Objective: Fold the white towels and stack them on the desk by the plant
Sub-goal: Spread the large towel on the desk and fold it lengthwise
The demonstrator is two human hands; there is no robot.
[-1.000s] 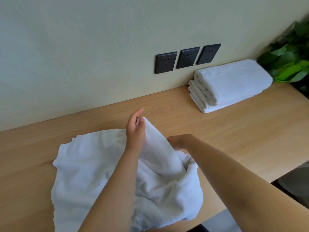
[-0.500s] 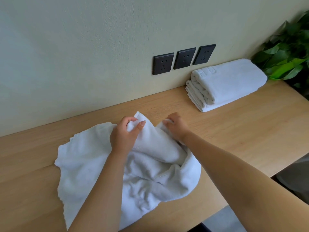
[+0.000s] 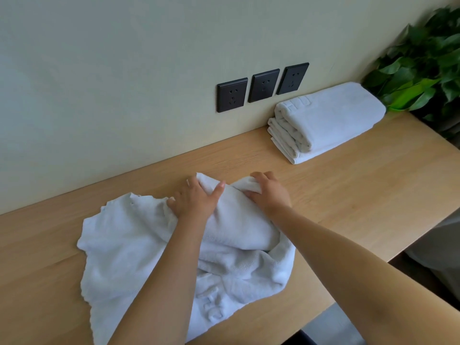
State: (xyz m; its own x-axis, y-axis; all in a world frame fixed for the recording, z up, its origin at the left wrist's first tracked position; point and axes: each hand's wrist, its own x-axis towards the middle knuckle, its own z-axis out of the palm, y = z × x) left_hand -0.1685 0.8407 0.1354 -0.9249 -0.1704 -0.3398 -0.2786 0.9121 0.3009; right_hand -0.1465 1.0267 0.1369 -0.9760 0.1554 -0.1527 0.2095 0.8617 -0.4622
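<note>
A crumpled white towel (image 3: 129, 245) lies spread on the wooden desk (image 3: 348, 195) in front of me. My left hand (image 3: 194, 197) grips the towel's far edge, thumb on top of the cloth. My right hand (image 3: 270, 192) grips the same edge a little to the right, fingers curled round a bunched fold. Both hands sit low, near the desk surface. A stack of folded white towels (image 3: 328, 118) rests against the wall at the back right, beside a green leafy plant (image 3: 423, 68).
Three black wall sockets (image 3: 263, 85) sit above the desk, left of the folded stack. The desk's front edge runs diagonally at the lower right, with dark floor and a grey object beyond it. Bare wood lies between the loose towel and the stack.
Both hands have carried the towel's edge away from me and down toward the desk. My right hand came up from inside the cloth and now grips the edge beside my left.
</note>
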